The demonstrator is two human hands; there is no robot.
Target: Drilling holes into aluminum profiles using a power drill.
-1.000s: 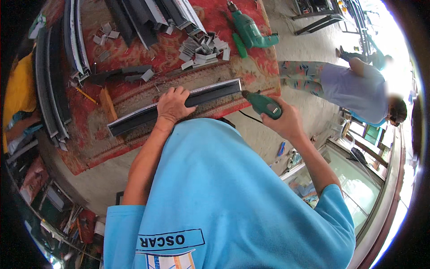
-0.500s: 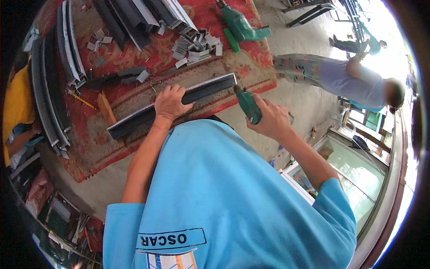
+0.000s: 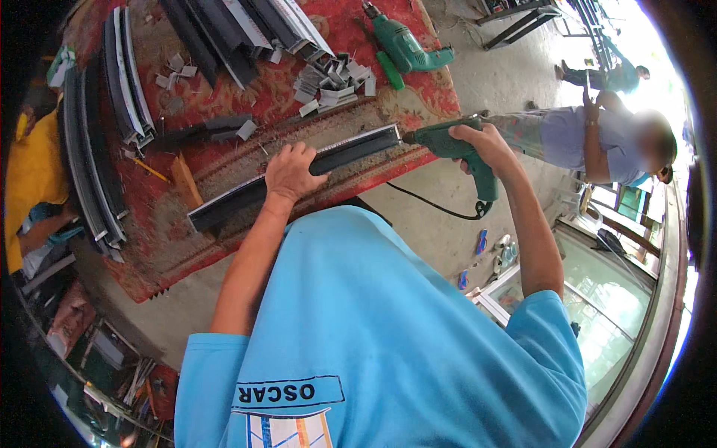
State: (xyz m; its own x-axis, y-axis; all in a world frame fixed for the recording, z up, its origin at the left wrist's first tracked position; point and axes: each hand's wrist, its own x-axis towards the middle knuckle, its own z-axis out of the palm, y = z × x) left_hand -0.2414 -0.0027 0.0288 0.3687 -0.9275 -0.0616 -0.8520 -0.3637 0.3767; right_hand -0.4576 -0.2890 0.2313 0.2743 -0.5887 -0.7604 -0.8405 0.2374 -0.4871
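A long black metal profile [image 3: 360, 150] lies slantwise along the near edge of the table. My left hand [image 3: 290, 173] grips it near its middle, fingers over the far side and thumb on the near side. In my right hand [image 3: 489, 146] is a green power drill [image 3: 441, 140], held by its grip and pointing left. The drill's tip is at the profile's right end; whether it touches cannot be made out. A black cord hangs from the drill's handle. Under the profile's left part rests a wooden block [image 3: 185, 183].
The table's worn red patterned cloth [image 3: 418, 101] carries a second green drill [image 3: 407, 46], a heap of small metal pieces [image 3: 332, 84], a yellow pencil [image 3: 151, 170] and stacks of long profiles [image 3: 123, 78]. One person in yellow [image 3: 37, 164] is at the left; another [image 3: 571, 138] stands at the right.
My right hand has swung the drill up and levelled it, bringing its tip to the profile's right end. My left hand stays on the profile. The person at the right has shifted their arms.
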